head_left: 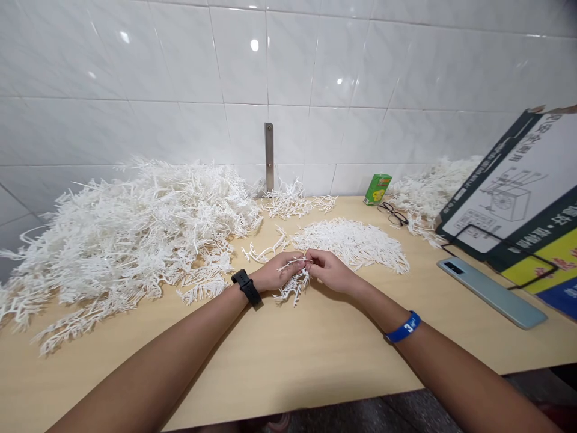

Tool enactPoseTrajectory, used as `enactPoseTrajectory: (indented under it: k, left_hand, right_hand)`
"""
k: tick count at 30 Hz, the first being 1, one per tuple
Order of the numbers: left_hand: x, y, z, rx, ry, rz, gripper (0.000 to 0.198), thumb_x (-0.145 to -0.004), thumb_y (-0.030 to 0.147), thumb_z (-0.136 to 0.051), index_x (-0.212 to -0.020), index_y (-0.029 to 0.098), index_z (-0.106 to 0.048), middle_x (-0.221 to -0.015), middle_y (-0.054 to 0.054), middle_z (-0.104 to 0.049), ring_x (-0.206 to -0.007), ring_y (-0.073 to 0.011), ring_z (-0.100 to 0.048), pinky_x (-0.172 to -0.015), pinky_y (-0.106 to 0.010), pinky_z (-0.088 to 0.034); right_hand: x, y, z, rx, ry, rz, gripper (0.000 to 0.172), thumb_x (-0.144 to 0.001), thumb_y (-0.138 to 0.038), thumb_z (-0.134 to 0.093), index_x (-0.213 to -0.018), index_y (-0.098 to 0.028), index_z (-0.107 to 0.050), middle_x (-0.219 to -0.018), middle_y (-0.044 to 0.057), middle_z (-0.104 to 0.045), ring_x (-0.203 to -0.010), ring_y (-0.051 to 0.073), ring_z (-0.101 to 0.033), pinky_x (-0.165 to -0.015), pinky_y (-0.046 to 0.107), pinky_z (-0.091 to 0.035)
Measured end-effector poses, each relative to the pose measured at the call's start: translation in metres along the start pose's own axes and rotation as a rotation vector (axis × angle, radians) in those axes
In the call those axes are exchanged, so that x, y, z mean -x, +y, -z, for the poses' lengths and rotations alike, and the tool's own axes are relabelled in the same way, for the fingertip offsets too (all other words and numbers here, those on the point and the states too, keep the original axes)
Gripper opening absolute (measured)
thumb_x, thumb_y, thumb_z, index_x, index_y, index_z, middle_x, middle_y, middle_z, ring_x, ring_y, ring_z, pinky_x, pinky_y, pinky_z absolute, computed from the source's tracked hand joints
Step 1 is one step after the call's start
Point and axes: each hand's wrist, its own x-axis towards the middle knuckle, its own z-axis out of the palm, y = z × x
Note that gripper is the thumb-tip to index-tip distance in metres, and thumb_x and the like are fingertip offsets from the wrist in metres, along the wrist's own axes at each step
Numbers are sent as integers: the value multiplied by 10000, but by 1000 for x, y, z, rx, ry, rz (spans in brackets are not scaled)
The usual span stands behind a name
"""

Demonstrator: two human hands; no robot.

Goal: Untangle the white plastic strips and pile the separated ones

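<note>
My left hand, with a black band at the wrist, is closed on a white branched plastic piece that hangs below the fingers. Meeting it fingertip to fingertip, my right hand pinches at the top of the same piece; a blue wristband circles that arm. Just behind the hands lies a flat heap of short white pieces. To the left rises a big tangled pile of white branched pieces. A few loose bare stems rest beyond my left hand.
A smaller white pile sits against the tiled wall below a metal bracket. At right are a green carton, eyeglasses, another white pile, a large printed box and a phone on the wooden table.
</note>
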Motion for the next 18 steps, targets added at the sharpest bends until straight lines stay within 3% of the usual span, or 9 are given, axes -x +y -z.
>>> enactPoseTrajectory:
  k: [11, 15, 18]
  left_hand:
    - [2, 5, 3, 40, -72, -14, 477, -900, 584, -444, -891, 143, -627, -860, -69, -622, -814, -187, -553, -806, -315, -432]
    - [6, 5, 5, 167, -56, 88, 461, -849, 592, -537, -837, 142, -637, -769, -49, -596, -677, -148, -519, -650, -271, -416]
    - [7, -1, 2, 315, 29, 183, 456, -826, 591, -578, -817, 137, -616, -697, -15, -541, -573, -106, -459, -540, -242, -352]
  right_hand:
    - [1, 4, 5, -178, -88, -32, 185, -802, -316, -556, -673, -205, -482, -642, -12, -496, -631, 141, -448, -628, 290, -355]
    - [4, -1, 5, -434, -72, -61, 216, -830, -355, -517, -672, -224, -448, -608, -6, -479, -614, 162, -468, -623, 316, -389]
    - [2, -1, 6, -307, 46, -51, 190, -829, -354, -517, -704, -215, -480, -639, -7, -488, -639, 160, -466, -635, 306, -380]
